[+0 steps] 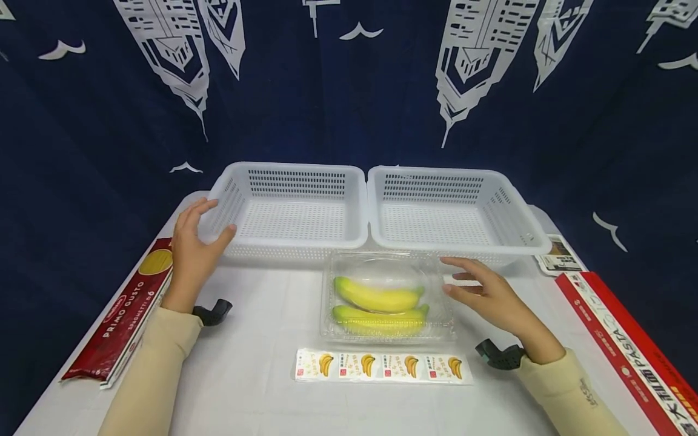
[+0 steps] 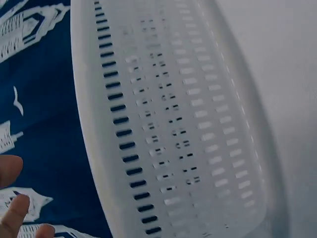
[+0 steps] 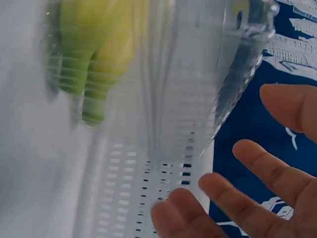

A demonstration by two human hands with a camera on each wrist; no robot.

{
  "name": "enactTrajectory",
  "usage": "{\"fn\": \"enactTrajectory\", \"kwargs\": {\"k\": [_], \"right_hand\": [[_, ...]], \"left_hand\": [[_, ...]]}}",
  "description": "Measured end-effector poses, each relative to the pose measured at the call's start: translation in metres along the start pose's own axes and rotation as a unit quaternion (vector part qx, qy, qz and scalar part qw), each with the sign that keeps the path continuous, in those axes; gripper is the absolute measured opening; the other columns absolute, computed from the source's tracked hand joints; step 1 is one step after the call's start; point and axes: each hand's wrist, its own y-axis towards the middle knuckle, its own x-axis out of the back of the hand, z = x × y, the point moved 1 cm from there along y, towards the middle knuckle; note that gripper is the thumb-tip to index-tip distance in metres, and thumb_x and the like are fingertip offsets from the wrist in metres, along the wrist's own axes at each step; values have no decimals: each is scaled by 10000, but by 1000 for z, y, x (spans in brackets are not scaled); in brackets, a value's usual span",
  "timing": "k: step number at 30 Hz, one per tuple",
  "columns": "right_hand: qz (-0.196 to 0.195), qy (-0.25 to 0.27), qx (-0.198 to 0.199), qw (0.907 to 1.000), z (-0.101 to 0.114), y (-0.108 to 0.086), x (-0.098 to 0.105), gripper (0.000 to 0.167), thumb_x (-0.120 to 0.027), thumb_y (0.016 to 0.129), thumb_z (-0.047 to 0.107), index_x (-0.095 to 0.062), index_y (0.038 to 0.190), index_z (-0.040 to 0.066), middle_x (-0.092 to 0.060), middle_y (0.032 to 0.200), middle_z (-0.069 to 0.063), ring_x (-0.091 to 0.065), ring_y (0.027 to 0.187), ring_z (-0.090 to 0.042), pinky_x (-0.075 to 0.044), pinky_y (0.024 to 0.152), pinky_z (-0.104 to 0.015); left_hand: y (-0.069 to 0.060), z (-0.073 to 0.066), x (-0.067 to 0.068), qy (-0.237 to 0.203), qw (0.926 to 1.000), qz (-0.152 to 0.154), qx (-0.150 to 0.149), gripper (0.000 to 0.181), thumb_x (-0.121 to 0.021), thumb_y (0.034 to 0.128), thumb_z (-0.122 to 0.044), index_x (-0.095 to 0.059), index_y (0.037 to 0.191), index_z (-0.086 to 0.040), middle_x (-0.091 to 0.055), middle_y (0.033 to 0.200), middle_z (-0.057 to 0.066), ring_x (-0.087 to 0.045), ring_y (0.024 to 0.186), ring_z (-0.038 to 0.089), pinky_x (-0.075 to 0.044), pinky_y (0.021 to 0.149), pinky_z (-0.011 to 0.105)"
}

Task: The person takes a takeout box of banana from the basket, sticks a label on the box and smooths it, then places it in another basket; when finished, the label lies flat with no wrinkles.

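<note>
A clear plastic container lies mid-table with two yellow bananas with green ends, an upper one and a lower one, seen through it. My right hand hovers at the container's right edge, fingers spread and apart from it in the right wrist view. My left hand is beside the left end of the white left basket, thumb and fingers spread. In the left wrist view its fingertips show apart from the basket wall. Whether the container's lid is latched cannot be told.
A white right basket stands beside the left one. In front of the container lies a banana-label strip. Red spaghetti packs lie at left. At right are a long red pasta box and a partly hidden printed packet.
</note>
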Motion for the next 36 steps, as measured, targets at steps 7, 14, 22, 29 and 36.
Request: {"fn": "enactTrajectory", "kwargs": {"k": [7,14,22,29,36], "right_hand": [[-503,-160,967,9939,18,-3,-10,401,-789,952,-21,-723,1345,22,-746,1310,-135,-695,1190,-226,-447,1030,-74],[-359,534,1630,9845,35,-5,-22,380,-765,912,-132,-741,1270,-7,-769,1231,-75,-704,1131,-49,-529,1004,-148],[640,1267,1953,9704,53,-8,-39,371,-739,941,-124,-720,1291,-2,-760,1200,-149,-742,1073,-204,-616,934,-287],[1132,1547,2230,9558,59,-11,-53,350,-746,959,-91,-703,1297,-9,-752,1173,-186,-751,982,-234,-638,861,-317],[1512,1600,2290,9482,63,-14,-65,314,-756,975,-46,-709,1283,-8,-773,1155,-149,-755,964,-231,-640,850,-328]], "left_hand": [[-28,-19,-13,314,9826,1248,-1337,475,-823,923,-11,-683,1376,0,-564,1532,238,-509,1436,464,-398,1176,688],[-51,-20,-19,439,9453,2893,-1438,446,-821,961,-83,-679,1381,-31,-717,1355,161,-703,1196,366,-546,1044,593],[-67,-12,-28,-88,8898,4417,-1141,448,-805,994,-213,-671,1386,-43,-751,1292,106,-723,1158,303,-558,1031,483],[-77,-3,-38,-439,8479,5185,-1009,429,-786,1008,-246,-674,1373,-52,-764,1212,54,-714,1050,144,-569,970,329],[-82,-1,-48,-713,8116,5753,-724,408,-774,993,-152,-669,1363,-18,-756,1160,37,-700,960,77,-579,874,271]]}}
